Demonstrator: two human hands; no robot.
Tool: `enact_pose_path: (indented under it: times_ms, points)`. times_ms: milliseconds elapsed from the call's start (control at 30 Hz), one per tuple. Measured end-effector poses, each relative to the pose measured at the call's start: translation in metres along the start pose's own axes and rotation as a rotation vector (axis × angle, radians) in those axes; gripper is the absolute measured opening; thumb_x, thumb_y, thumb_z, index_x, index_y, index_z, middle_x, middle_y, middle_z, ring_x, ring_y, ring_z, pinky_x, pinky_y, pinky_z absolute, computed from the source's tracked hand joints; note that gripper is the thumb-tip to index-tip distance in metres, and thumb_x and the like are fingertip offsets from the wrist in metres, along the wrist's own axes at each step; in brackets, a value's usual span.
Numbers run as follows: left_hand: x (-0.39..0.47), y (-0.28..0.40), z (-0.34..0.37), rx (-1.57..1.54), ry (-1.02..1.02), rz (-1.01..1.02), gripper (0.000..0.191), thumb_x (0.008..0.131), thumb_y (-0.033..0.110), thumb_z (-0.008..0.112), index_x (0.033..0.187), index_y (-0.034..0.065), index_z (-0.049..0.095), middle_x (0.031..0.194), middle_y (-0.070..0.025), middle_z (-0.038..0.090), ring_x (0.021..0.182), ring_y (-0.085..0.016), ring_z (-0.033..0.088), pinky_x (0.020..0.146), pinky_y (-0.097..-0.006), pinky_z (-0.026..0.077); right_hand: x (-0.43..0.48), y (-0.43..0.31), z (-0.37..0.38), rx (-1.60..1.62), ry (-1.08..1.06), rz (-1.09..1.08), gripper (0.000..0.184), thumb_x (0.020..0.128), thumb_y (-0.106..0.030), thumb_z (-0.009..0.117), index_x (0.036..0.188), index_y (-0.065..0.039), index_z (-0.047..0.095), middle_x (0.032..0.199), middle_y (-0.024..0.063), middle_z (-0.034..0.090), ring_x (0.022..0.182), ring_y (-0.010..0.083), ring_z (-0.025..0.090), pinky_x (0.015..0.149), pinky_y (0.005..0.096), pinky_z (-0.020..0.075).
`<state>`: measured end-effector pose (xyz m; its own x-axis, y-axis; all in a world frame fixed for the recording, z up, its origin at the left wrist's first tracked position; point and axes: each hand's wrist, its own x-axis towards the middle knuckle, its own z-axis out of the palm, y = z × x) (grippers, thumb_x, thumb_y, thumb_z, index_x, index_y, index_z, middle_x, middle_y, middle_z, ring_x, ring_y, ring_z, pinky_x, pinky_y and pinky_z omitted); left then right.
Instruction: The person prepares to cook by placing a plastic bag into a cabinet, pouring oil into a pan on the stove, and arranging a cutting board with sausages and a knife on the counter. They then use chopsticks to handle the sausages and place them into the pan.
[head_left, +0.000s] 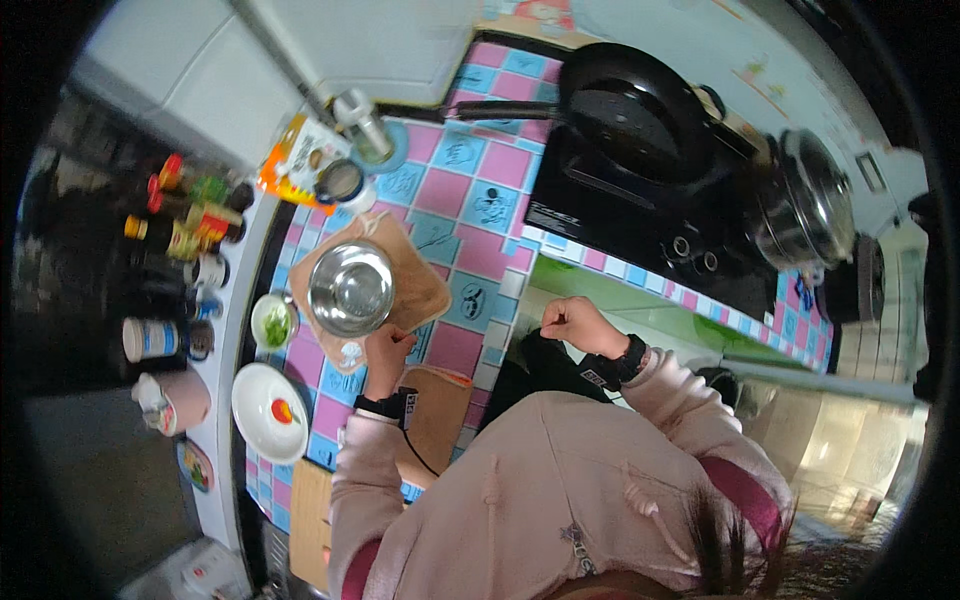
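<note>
A shiny stainless-steel bowl rests on a brown cutting board. My left hand is at the bowl's near rim with its fingers bent; whether they grip the rim is hidden. My right hand hovers in front of the counter edge, fingers curled in, nothing visible in it. Left of the board stands a small white bowl of chopped greens. Below that, a larger white bowl contains a small red and yellow piece.
A black frying pan sits on the black cooktop, its handle reaching left. Beside it is a lidded steel pot. Seasoning bottles line the left ledge. A food bag and jar stand behind the board.
</note>
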<state>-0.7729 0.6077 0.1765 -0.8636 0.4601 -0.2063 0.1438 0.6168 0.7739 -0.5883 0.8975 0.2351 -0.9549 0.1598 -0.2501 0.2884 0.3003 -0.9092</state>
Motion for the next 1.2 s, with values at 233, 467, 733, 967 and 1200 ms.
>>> enact_pose_path:
  times_ms: [233,467,733,967,1200]
  points:
    - [0.016,0.055,0.041,-0.057,-0.123,0.138,0.020,0.077,0.011,0.065,0.063,-0.0012,0.057,0.052,-0.0078,0.056,0.045,-0.015,0.052,0.044,-0.0293,0.040,-0.058,0.020,-0.030,0.015,0.202,0.055,0.012,0.074,-0.007,0.069,0.071,-0.001,0.059,0.064,0.0074,0.059,0.057,0.0140,0.053,0.053,0.0291,0.0425]
    - [-0.002,0.088,0.088,0.132,-0.177,0.242,0.023,0.084,0.017,0.057,0.071,-0.0018,0.059,0.057,-0.0143,0.057,0.049,-0.023,0.055,0.049,-0.0346,0.043,-0.110,0.038,-0.072,-0.029,0.284,0.071,0.019,0.078,-0.017,0.065,0.069,-0.001,0.058,0.061,0.0089,0.059,0.053,0.0182,0.055,0.051,0.0299,0.0423]
    - [-0.039,0.092,0.134,0.376,-0.002,0.238,0.015,0.079,0.015,0.060,0.081,0.0001,0.061,0.076,-0.0186,0.062,0.071,-0.036,0.059,0.063,-0.0426,0.046,-0.163,0.079,-0.113,-0.054,0.325,0.023,0.018,0.077,-0.016,0.065,0.073,0.000,0.060,0.063,0.0107,0.061,0.055,0.0180,0.057,0.052,0.0298,0.0438]
    - [-0.084,0.046,0.119,0.570,0.211,0.096,0.018,0.077,0.013,0.059,0.085,-0.0031,0.061,0.086,-0.0218,0.061,0.081,-0.038,0.058,0.073,-0.0441,0.046,-0.171,0.100,-0.130,-0.001,0.211,0.004,0.014,0.073,-0.013,0.067,0.075,0.000,0.060,0.066,0.0105,0.061,0.059,0.0162,0.057,0.055,0.0287,0.0445]
    - [-0.113,0.029,0.124,0.859,0.114,0.007,0.025,0.065,0.015,0.063,0.086,0.0024,0.064,0.087,-0.0209,0.062,0.082,-0.037,0.058,0.074,-0.0433,0.048,-0.157,0.094,-0.124,-0.065,0.088,-0.060,0.015,0.074,-0.013,0.066,0.079,-0.001,0.060,0.069,0.0085,0.060,0.063,0.0149,0.056,0.059,0.0281,0.0446]
